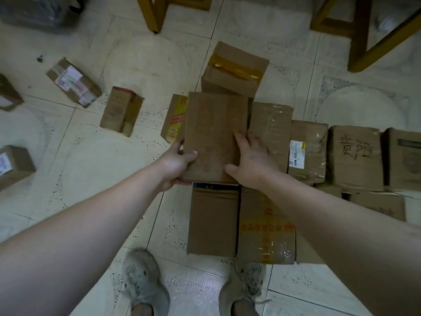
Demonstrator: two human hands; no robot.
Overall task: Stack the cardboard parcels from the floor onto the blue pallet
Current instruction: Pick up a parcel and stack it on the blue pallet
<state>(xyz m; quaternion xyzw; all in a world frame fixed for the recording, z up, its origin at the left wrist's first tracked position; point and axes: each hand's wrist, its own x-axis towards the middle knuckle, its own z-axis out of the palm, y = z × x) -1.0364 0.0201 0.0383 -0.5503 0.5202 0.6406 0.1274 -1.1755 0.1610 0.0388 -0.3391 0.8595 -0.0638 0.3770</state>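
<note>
At nine to ten o'clock from the hands, small brown cardboard parcels lie loose and well apart on the pale speckled floor tiles [91, 167], among them a white-labelled parcel [73, 82] and a short upright carton [121, 110]; these look like the ones yet to be collected. The left hand [180, 163] grips the left edge of a plain flat brown cardboard parcel [215, 135], thumb on top and fingers underneath, which carries the weight. This parcel sits above the centre of the packed cluster, just beside a yellow-and-red taped box [174, 118]. The right hand [250, 160] lies on its top near the right edge, fingers fairly straight, seemingly steadying it for a square landing. At six o'clock a thin strip of the blue pallet [201, 184] shows under the near edge, the rest hidden by boxes. At three o'clock a tight row includes a box with handwritten characters [355, 156]. Yellow wooden furniture legs [150, 12] stand at twelve o'clock, and grey shoes [145, 283] at six.
</note>
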